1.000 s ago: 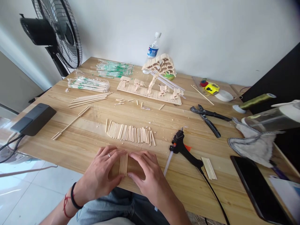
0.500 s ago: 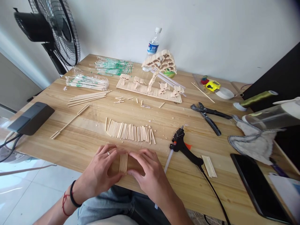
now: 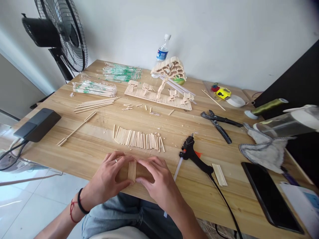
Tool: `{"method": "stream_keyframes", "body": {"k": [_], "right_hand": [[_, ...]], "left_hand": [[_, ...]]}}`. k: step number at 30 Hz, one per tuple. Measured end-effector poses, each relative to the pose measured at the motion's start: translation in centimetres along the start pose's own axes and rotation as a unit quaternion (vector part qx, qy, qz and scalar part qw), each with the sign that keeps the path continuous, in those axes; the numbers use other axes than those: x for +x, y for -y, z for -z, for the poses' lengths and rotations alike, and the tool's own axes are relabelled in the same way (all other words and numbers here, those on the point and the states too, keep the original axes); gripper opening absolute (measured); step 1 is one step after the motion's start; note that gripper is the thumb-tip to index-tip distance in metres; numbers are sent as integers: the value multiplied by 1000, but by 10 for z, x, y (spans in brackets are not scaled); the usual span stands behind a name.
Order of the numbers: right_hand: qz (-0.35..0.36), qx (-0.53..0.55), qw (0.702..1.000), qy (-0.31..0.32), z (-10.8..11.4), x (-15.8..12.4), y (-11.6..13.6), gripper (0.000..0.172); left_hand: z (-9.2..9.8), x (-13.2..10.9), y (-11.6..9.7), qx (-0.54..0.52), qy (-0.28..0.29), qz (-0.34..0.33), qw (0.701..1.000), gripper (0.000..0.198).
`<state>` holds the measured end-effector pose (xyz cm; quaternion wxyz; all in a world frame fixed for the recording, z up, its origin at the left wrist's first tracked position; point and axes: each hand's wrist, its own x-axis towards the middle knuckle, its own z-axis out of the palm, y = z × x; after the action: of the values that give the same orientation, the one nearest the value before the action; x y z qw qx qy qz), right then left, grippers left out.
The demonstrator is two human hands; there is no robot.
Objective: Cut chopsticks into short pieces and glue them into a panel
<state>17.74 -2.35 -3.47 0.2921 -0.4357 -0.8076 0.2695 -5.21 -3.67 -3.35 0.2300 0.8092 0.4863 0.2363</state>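
Note:
Several short wooden sticks (image 3: 132, 171) lie side by side in a small panel near the table's front edge. My left hand (image 3: 107, 172) curves around its left side, thumb at the near end and fingers at the far end. From the other side my right hand (image 3: 157, 174) grips it the same way, thumb and index finger at the stick ends. Just beyond my hands is a long row of loose short sticks (image 3: 137, 138). A black glue gun (image 3: 195, 154) with a clear glue stick rests right of my right hand, and another small stick panel (image 3: 219, 175) lies past its handle.
A wooden stick model with a tree shape (image 3: 159, 99) stands at the back before a water bottle (image 3: 163, 49). Pliers (image 3: 219, 122), a cloth (image 3: 265, 151) and a phone (image 3: 271, 196) occupy the right. Bagged sticks (image 3: 94, 89) and a grey box (image 3: 38, 124) are left.
The camera view has shifted slightly. Both hands stay around the small stick panel, with no clear change in their hold.

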Motion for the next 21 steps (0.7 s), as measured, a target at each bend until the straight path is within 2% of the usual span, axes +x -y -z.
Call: {"method": "stream_keyframes", "body": {"k": [10, 21], "right_hand": [[-25, 30, 999, -5, -2, -5, -3, 66], [-44, 40, 998, 11, 0, -7, -4, 76]], "left_hand": [[4, -4, 4, -20, -2, -25, 999, 80], [6, -8, 2, -29, -1, 2, 1000, 64]]}}
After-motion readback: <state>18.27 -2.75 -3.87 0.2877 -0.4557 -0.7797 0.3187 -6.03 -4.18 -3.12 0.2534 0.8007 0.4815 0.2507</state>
